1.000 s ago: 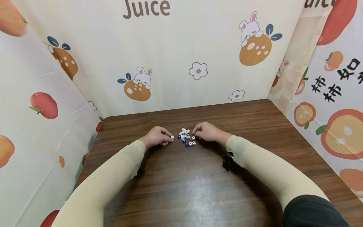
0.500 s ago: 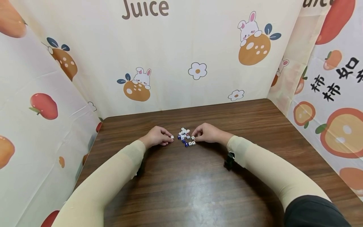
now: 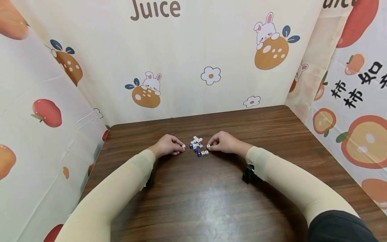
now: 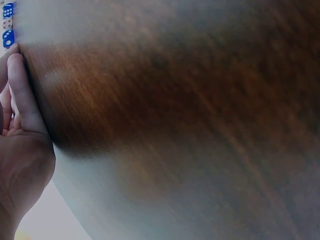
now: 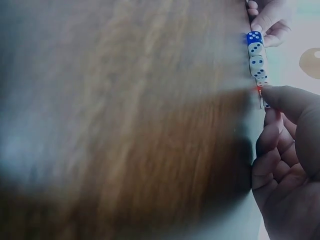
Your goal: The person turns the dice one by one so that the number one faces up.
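Observation:
My left hand [image 3: 168, 145] pinches a white die [image 3: 183, 146] at the left of a small heap of white and blue dice [image 3: 196, 141]. On the heap's right, my right hand [image 3: 223, 142] pinches another white die [image 3: 208, 146] between thumb and fingers. Closer to me lie a blue die [image 3: 199, 154] and two white dice [image 3: 207, 152] side by side. In the right wrist view the thumb [image 5: 287, 102] and fingers cover most of the held die, with several dice beyond. The left wrist view has the left hand [image 4: 25, 150] at its edge, near a blue die [image 4: 8, 38].
A brown wood-grain table [image 3: 193, 195] carries everything. Fabric walls printed with fruit and rabbits stand behind it [image 3: 181, 50] and on both sides. A dark wrist device [image 3: 248, 173] hangs under the right forearm.
My right hand has come down to the single white die right of the heap, pinched it and shifted it slightly right. The left hand keeps its place with its die.

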Demonstrator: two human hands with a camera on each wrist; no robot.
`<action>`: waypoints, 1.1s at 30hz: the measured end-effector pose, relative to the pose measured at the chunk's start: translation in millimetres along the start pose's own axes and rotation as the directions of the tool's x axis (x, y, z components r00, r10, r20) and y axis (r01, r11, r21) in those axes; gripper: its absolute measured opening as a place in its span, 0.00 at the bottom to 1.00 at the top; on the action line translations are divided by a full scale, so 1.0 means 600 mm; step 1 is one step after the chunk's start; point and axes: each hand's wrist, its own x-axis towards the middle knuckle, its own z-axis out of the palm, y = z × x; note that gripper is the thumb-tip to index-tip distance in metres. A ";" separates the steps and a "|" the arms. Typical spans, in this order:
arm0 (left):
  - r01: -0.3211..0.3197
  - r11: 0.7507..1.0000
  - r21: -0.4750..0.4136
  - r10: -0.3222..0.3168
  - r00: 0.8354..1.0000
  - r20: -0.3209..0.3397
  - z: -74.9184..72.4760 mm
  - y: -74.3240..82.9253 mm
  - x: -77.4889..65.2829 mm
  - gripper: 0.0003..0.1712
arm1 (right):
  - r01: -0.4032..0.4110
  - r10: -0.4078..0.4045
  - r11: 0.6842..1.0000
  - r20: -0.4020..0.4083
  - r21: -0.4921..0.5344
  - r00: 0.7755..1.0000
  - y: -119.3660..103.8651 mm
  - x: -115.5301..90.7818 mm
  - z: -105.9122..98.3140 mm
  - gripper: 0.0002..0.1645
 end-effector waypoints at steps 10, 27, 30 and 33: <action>-0.004 1.000 0.000 0.004 1.000 -0.004 -0.001 -0.002 0.001 0.13 | 0.043 -0.043 0.999 0.047 -0.008 0.998 0.007 -0.019 -0.006 0.05; 0.009 1.000 0.006 -0.009 1.000 0.003 -0.002 -0.003 0.006 0.13 | 0.057 -0.054 0.997 0.051 -0.047 0.997 0.006 -0.022 -0.002 0.05; 0.010 1.000 0.005 -0.010 1.000 0.002 -0.001 -0.003 0.006 0.13 | 0.049 -0.047 0.997 0.048 -0.054 0.998 0.003 -0.024 -0.003 0.06; 0.007 1.000 0.005 -0.007 1.000 -0.003 0.000 -0.003 0.005 0.12 | 0.047 -0.044 0.997 0.045 -0.055 0.998 0.000 -0.025 -0.002 0.06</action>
